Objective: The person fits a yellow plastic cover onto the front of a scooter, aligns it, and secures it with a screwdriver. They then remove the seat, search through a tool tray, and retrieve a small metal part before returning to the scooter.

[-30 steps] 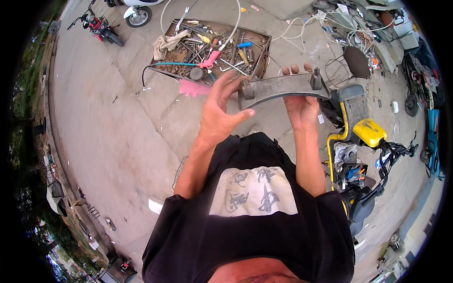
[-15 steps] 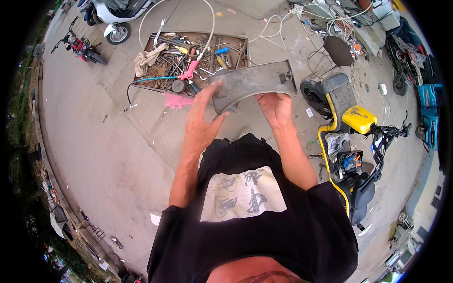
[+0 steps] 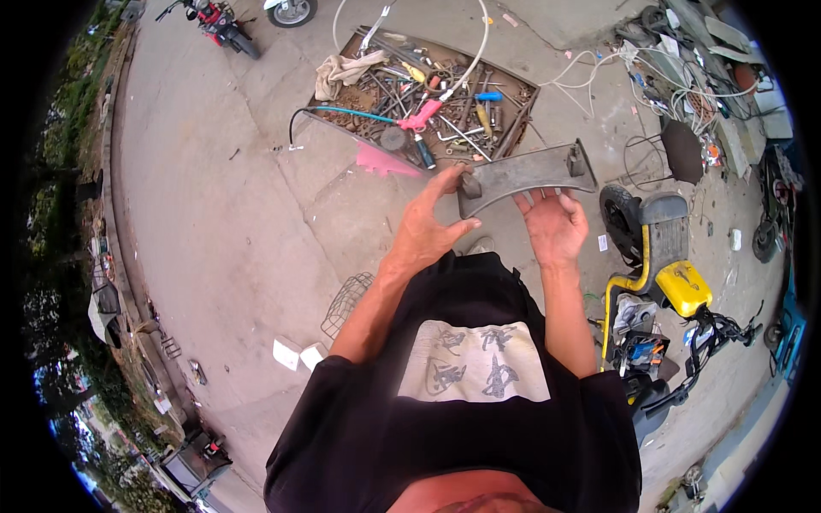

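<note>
A dark grey, dusty panel point(image 3: 523, 175) with an arched lower edge and raised brackets at its ends is held up in front of my body. My left hand point(image 3: 432, 224) grips its left end, fingers at the top corner and thumb below, apart from the edge. Beneath the arch, my right hand point(image 3: 556, 227) is turned palm up, its fingertips partly hidden behind the panel. Just beyond lies a shallow metal tray point(image 3: 519, 137) full of tools and small parts. A pink air blow gun point(image 3: 419, 117) with a teal hose rests on it.
To the right stands a yellow electric scooter point(image 3: 684, 289), with a dark stool point(image 3: 682, 152) further off. A rag point(image 3: 342, 75) hangs over the tray's left corner. White hose point(image 3: 590, 81) and scrap lie far right; a wire basket point(image 3: 349, 301) is beside my left arm.
The view has shifted, so the surroundings appear further left or right. The panel has tilted and shows narrower. My right fingers are less tucked behind it, and my left hand stays at its end.
</note>
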{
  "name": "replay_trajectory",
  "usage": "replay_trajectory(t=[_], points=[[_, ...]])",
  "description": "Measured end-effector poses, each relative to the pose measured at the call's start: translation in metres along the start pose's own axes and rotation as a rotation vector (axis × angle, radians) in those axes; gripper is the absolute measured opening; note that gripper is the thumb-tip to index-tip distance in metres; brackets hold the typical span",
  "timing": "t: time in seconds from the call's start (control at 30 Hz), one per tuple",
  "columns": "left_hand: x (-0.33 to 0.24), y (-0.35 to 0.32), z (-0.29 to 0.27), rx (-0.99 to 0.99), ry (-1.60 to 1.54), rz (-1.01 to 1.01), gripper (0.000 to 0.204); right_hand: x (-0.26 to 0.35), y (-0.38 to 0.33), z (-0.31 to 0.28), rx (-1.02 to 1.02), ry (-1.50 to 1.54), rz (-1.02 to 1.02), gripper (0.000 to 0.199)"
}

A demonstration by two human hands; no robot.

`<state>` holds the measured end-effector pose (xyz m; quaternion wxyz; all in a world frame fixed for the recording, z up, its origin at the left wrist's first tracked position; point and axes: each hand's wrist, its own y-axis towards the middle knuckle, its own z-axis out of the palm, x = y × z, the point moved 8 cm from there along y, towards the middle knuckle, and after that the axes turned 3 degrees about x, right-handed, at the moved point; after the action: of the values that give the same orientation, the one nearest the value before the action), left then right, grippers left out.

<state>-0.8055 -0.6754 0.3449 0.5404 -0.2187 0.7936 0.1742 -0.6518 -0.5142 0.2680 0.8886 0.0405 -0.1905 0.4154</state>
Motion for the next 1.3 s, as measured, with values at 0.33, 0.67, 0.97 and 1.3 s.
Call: replay_trajectory(t=[0.33,0.67,0.97,1.3], points=[[0.065,0.024,0.014,0.336,-0.173,-0.251,0.097,-0.021,0.001,-0.030,-0.375,-0.419,0.004,0.070],[0.166,0.109,-0.050,0.426,-0.060,-0.204,0.050,-0.053,0.006,-0.028,-0.700,-0.329,-0.100,0.071],[0.339,0.170,-0.190,0.125,0.477,-0.189,0.023,-0.088,0.012,-0.010,-0.857,-0.375,-0.144,0.072],[0.426,0.222,-0.263,-0.007,0.793,-0.197,0.031,-0.092,-0.007,0.001,-0.971,-0.380,-0.197,0.065]])
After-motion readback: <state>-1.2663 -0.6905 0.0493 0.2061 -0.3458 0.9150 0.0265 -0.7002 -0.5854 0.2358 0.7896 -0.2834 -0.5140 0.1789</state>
